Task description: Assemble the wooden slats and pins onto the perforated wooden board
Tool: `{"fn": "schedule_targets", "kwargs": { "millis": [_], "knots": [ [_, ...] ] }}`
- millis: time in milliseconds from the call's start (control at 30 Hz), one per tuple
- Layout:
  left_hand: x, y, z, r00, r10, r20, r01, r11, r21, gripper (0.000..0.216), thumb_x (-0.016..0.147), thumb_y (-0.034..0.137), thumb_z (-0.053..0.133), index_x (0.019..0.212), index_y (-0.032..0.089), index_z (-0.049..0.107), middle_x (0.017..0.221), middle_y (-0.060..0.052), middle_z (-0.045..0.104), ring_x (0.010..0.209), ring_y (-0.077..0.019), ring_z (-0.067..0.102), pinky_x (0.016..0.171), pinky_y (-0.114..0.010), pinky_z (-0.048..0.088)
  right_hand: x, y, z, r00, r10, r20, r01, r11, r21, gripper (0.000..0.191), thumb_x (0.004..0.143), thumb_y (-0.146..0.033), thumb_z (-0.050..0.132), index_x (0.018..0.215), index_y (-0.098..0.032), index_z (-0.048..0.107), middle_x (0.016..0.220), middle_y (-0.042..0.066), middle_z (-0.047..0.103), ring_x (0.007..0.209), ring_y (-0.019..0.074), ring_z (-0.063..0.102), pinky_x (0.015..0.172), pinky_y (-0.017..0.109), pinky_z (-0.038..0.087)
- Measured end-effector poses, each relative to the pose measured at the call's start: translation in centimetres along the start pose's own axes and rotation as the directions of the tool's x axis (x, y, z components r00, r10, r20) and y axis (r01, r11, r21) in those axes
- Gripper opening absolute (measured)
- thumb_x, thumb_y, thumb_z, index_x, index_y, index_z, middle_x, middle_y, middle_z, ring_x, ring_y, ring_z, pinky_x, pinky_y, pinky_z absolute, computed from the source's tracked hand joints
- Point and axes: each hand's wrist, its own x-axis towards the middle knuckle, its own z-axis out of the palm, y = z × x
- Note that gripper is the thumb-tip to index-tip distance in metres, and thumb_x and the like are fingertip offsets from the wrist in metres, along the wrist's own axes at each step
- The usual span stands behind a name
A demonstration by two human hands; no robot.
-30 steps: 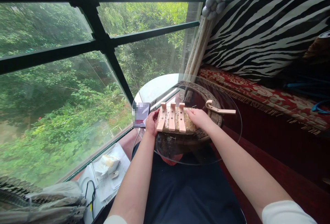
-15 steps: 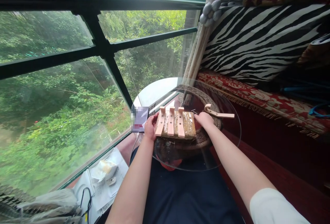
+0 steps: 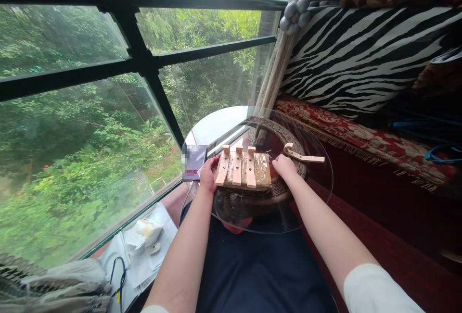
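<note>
Wooden hooks (image 3: 237,177) borne on wrapped block (image 3: 262,172), pinched at 9 o'clock by left hand (image 3: 207,174), fingers half hidden; right hand (image 3: 285,167) at 3 o'clock, fingers curled, contents not discernible.

Pale tan wooden hooks (image 3: 237,177), glossy golden-brown block (image 3: 263,173).
The lone curled hook (image 3: 306,158) at 3 o'clock matches that tan; the zebra-print cover (image 3: 361,58) at 2 o'clock is striped black and white, the fringed cloth (image 3: 325,119) at 3 o'clock red with cream florals. The flower ornament (image 3: 295,15) at 1 o'clock is grey, the window frame (image 3: 141,58) at 10 o'clock dark green, the lap garment (image 3: 252,274) at 6 o'clock navy.
</note>
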Motion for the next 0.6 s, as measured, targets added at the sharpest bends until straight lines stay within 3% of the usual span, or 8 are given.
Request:
{"fn": "schedule_targets", "kwargs": {
  "millis": [133, 200, 267, 333, 433, 600],
  "knots": [
    [-0.1, 0.1, 0.1, 1.000, 0.006, -0.013, -0.006, 1.000, -0.006, 0.008, 0.074, 0.018, 0.062, 0.073, 0.012, 0.067, 0.089, -0.009, 0.073, 0.099, -0.0208, 0.065, 0.099, -0.037, 0.044, -0.5, 0.1, -0.9, 0.999, -0.039, -0.029, 0.042, 0.991, 0.126, 0.019, 0.082, -0.021, 0.044, 0.093, -0.014, 0.059, 0.084, 0.011, 0.065, 0.077, 0.0188, 0.062, 0.070, 0.029, 0.046],
    [-0.1, 0.1, 0.1, 1.000, 0.003, -0.014, -0.003, 1.000, 0.005, 0.007, 0.073, 0.018, 0.063, 0.071, 0.012, 0.066, 0.090, -0.009, 0.073, 0.097, -0.0202, 0.065, 0.098, -0.036, 0.044, -1.2, -0.3, -1.6, 0.998, -0.061, -0.025, 0.066, 0.943, 0.326, 0.018, 0.085, -0.025, 0.041, 0.093, -0.016, 0.054, 0.071, 0.003, 0.060, 0.055, 0.0118, 0.055, 0.055, 0.024, 0.044],
    [0.0, 0.0, 0.0, 1.000, 0.000, -0.009, 0.000, 1.000, 0.017, 0.008, 0.073, 0.019, 0.063, 0.071, 0.012, 0.066, 0.092, -0.009, 0.073, 0.096, -0.0197, 0.066, 0.098, -0.036, 0.045, -2.4, -1.0, -2.3, 0.992, -0.127, 0.023, 0.083, 0.762, 0.643, 0.014, 0.084, -0.030, 0.046, 0.089, -0.018, 0.051, 0.059, -0.004, 0.051, 0.041, 0.0073, 0.042, 0.042, 0.020, 0.035],
    [0.1, 0.0, -0.1, 1.000, 0.004, -0.004, -0.004, 1.000, 0.021, 0.008, 0.073, 0.019, 0.062, 0.071, 0.012, 0.066, 0.091, -0.009, 0.073, 0.095, -0.0191, 0.066, 0.098, -0.036, 0.045, -3.8, -2.1, -2.9, 0.962, -0.253, 0.103, 0.069, 0.590, 0.804, 0.014, 0.080, -0.032, 0.052, 0.084, -0.020, 0.049, 0.055, -0.008, 0.045, 0.038, 0.0058, 0.037, 0.036, 0.018, 0.028],
    [0.2, 0.0, -0.2, 1.000, 0.005, -0.001, -0.005, 1.000, 0.014, 0.007, 0.074, 0.018, 0.062, 0.071, 0.013, 0.066, 0.089, -0.008, 0.073, 0.094, -0.0187, 0.066, 0.097, -0.035, 0.045, -5.6, -4.3, -3.1, 0.908, -0.359, 0.217, 0.020, 0.555, 0.832, 0.010, 0.077, -0.026, 0.053, 0.082, -0.019, 0.050, 0.054, -0.006, 0.049, 0.037, 0.0056, 0.039, 0.033, 0.016, 0.026],
    [0.1, -0.1, -0.1, 1.000, -0.008, -0.005, 0.008, 1.000, -0.003, 0.007, 0.074, 0.018, 0.061, 0.073, 0.013, 0.067, 0.088, -0.008, 0.073, 0.095, -0.0187, 0.066, 0.097, -0.035, 0.045, -5.9, -6.9, -1.8, 0.879, -0.362, 0.311, -0.076, 0.538, 0.840, 0.004, 0.078, -0.019, 0.050, 0.074, -0.017, 0.050, 0.057, 0.000, 0.058, 0.036, 0.0057, 0.041, 0.031, 0.017, 0.025]
  ]
}}
